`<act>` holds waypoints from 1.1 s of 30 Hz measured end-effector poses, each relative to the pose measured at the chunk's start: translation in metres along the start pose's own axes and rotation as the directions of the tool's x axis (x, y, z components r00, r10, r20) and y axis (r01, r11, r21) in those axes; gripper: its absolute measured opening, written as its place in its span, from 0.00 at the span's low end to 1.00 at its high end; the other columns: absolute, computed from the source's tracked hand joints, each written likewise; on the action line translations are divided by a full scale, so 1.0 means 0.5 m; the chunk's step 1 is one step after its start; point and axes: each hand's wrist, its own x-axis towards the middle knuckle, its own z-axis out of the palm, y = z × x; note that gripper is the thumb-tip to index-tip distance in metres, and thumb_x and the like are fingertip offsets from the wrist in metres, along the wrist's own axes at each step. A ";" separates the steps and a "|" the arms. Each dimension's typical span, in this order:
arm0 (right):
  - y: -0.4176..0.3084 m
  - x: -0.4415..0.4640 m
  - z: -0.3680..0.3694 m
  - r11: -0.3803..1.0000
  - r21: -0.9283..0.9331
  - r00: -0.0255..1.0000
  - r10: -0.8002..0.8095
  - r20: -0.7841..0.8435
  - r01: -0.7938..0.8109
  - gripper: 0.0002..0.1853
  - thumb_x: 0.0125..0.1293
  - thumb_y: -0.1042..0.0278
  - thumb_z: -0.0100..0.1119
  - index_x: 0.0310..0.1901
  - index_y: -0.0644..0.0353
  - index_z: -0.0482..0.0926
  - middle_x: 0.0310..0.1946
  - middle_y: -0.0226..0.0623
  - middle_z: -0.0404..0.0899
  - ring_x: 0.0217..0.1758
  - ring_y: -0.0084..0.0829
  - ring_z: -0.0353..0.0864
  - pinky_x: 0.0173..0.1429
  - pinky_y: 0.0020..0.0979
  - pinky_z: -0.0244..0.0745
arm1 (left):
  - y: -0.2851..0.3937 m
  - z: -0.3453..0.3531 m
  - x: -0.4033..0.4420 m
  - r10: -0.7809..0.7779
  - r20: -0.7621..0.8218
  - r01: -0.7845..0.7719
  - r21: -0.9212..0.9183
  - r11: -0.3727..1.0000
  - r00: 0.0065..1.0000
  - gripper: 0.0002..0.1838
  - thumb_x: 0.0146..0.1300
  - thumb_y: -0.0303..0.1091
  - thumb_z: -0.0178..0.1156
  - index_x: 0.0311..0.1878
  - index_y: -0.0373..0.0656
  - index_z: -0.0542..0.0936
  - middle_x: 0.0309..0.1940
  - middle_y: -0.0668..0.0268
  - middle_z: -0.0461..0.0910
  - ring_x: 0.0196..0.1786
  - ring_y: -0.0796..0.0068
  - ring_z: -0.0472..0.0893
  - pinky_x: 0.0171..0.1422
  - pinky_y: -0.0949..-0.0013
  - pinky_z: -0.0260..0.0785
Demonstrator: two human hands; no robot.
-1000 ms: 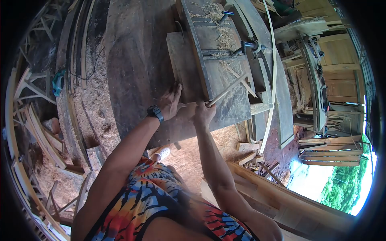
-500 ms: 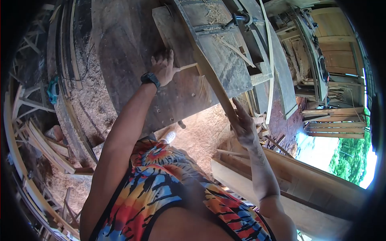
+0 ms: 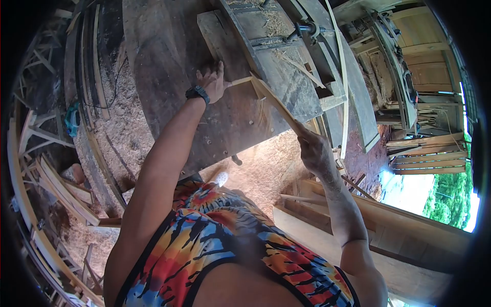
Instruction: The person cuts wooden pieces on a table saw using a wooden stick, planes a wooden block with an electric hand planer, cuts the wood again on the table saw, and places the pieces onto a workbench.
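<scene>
My left hand, with a dark watch on its wrist, rests on the worn wooden tabletop. Its index finger points forward, while the thumb side holds a short wooden stick whose tip meets the side of a long wooden strip. That strip lies aslant along a straight guide edge and reaches past the table's near edge. At its near end my right hand is closed around the wood. A flat board lies beyond my left hand.
Right of the guide, a clamp-like metal fitting sits on a grey panel scattered with shavings. A long wooden trough-like piece stands at lower right. Sawdust covers the floor, and stacked timber lies at left.
The strip has slid forward along the guide. My right hand moved up with it, its fingers now wrapped round the end rather than stretched along it. My left hand stays near the same spot.
</scene>
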 end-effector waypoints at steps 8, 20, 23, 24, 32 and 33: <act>-0.021 0.030 0.045 0.992 -0.103 0.997 0.076 -0.013 -0.077 0.26 0.67 0.74 0.54 0.67 0.46 0.72 0.33 0.56 0.83 0.38 0.58 0.84 0.41 0.53 0.75 | -0.013 -0.013 0.016 0.027 0.011 -0.027 0.030 0.999 1.000 0.44 0.74 0.57 0.47 0.79 0.33 0.46 0.72 0.45 0.64 0.78 0.48 0.57 0.79 0.35 0.42; -0.034 0.083 0.062 0.996 -0.035 0.995 0.081 -0.056 -0.083 0.29 0.63 0.78 0.51 0.67 0.47 0.73 0.37 0.53 0.85 0.40 0.54 0.85 0.45 0.51 0.77 | -0.049 -0.020 0.058 0.066 -0.062 -0.063 0.041 0.997 0.996 0.44 0.73 0.55 0.50 0.78 0.32 0.48 0.72 0.44 0.65 0.78 0.47 0.55 0.79 0.37 0.42; -0.046 0.099 0.058 0.994 -0.041 0.994 0.094 -0.056 -0.096 0.29 0.64 0.78 0.51 0.67 0.47 0.73 0.37 0.52 0.85 0.40 0.53 0.86 0.45 0.49 0.78 | -0.063 -0.020 0.072 0.086 -0.087 -0.082 0.048 0.995 0.993 0.44 0.73 0.54 0.51 0.78 0.31 0.48 0.71 0.45 0.66 0.78 0.45 0.57 0.79 0.37 0.44; -0.053 0.105 0.055 0.994 -0.038 0.994 0.101 -0.052 -0.103 0.29 0.64 0.78 0.51 0.67 0.47 0.74 0.37 0.52 0.85 0.40 0.53 0.86 0.45 0.49 0.78 | -0.067 -0.017 0.078 0.089 -0.100 -0.085 0.050 0.995 0.991 0.44 0.73 0.54 0.51 0.78 0.31 0.48 0.71 0.45 0.66 0.78 0.46 0.57 0.79 0.37 0.44; -0.093 0.161 0.044 0.979 -0.088 0.983 0.183 -0.002 -0.183 0.30 0.62 0.79 0.52 0.67 0.47 0.74 0.37 0.53 0.85 0.41 0.53 0.86 0.47 0.49 0.79 | -0.090 -0.045 0.113 0.066 -0.062 -0.063 0.055 0.997 0.996 0.43 0.73 0.54 0.50 0.78 0.33 0.48 0.71 0.45 0.65 0.78 0.47 0.56 0.80 0.37 0.42; -0.094 0.168 0.044 0.983 -0.076 0.986 0.168 -0.007 -0.168 0.29 0.62 0.79 0.52 0.66 0.47 0.74 0.37 0.53 0.85 0.42 0.53 0.86 0.47 0.50 0.79 | -0.092 -0.050 0.118 0.057 -0.044 -0.055 0.057 0.997 0.997 0.43 0.73 0.55 0.50 0.78 0.34 0.48 0.72 0.46 0.64 0.79 0.48 0.55 0.80 0.37 0.41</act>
